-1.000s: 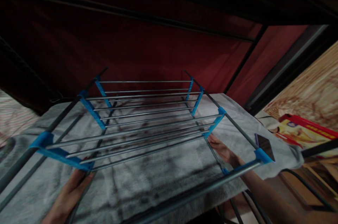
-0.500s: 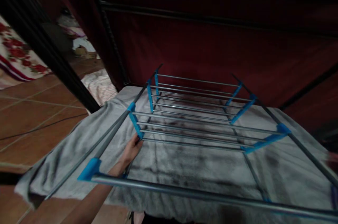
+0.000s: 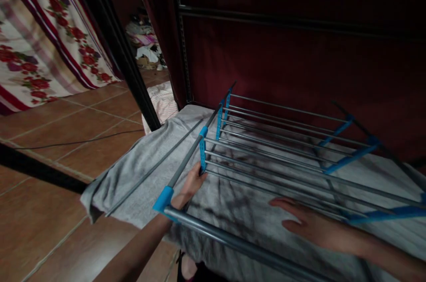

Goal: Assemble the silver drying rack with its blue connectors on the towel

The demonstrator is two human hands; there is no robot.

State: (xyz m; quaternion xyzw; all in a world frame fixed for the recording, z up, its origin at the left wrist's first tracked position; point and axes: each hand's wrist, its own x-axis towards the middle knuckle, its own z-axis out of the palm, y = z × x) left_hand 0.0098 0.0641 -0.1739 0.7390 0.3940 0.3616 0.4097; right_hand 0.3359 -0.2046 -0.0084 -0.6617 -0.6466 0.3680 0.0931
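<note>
A metal-tube rack (image 3: 262, 176) with blue plastic brackets, resembling a shoe rack, lies on a grey blanket (image 3: 233, 206). My left hand (image 3: 193, 183) is closed around the lower end of a blue side bracket (image 3: 203, 155) on the rack's left side. My right hand (image 3: 308, 225) is over the rack's near half, thumb and fingers apart, holding nothing. In front of both hands runs a thick front tube (image 3: 229, 238), joined at its left end to a blue corner piece (image 3: 163, 198). Left of the rack, a loose-looking thin tube (image 3: 153, 169) rests on the blanket.
A black metal frame post (image 3: 123, 47) stands at the left, before a dark red cloth wall (image 3: 282, 60). Beyond it are a floral curtain (image 3: 60, 29), a pile of clothes (image 3: 146, 42) and a cable (image 3: 83, 142) on the tiled floor (image 3: 43, 193).
The view has turned left, so the rack appears further right. My right hand has come in from the right edge over the rack. My left hand keeps its hold on the bracket.
</note>
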